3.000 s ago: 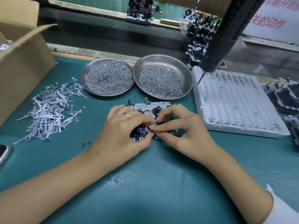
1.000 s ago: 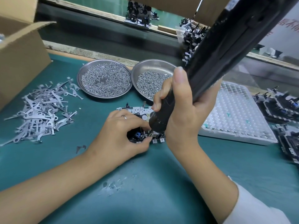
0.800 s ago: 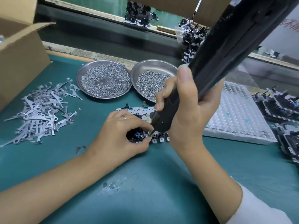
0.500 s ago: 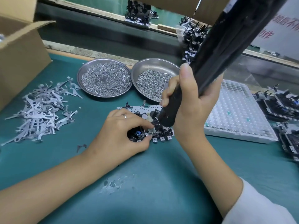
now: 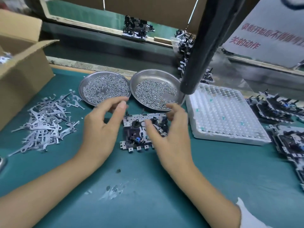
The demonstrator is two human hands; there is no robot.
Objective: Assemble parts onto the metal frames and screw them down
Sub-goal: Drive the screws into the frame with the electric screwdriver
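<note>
The metal frame (image 5: 133,129), with black parts and a small blue piece fitted on it, lies flat on the green mat (image 5: 148,195). My left hand (image 5: 102,129) hovers just left of it, fingers loosely curled and holding nothing. My right hand (image 5: 171,129) is spread over the frame's right half with thumb and fingers apart, and hides that side. The black electric screwdriver (image 5: 202,55) hangs free above the right steel dish (image 5: 164,76), with no hand on it.
Two steel dishes hold screws, the left dish (image 5: 87,83) fuller. A pile of grey metal levers (image 5: 46,122) lies at left beside a cardboard box (image 5: 21,66). A white foam tray (image 5: 225,116) and several assembled frames (image 5: 279,112) sit at right.
My right hand has let go of the screwdriver, which swung up and away, and dropped over the frame. My left hand lifted off the frame and opened.
</note>
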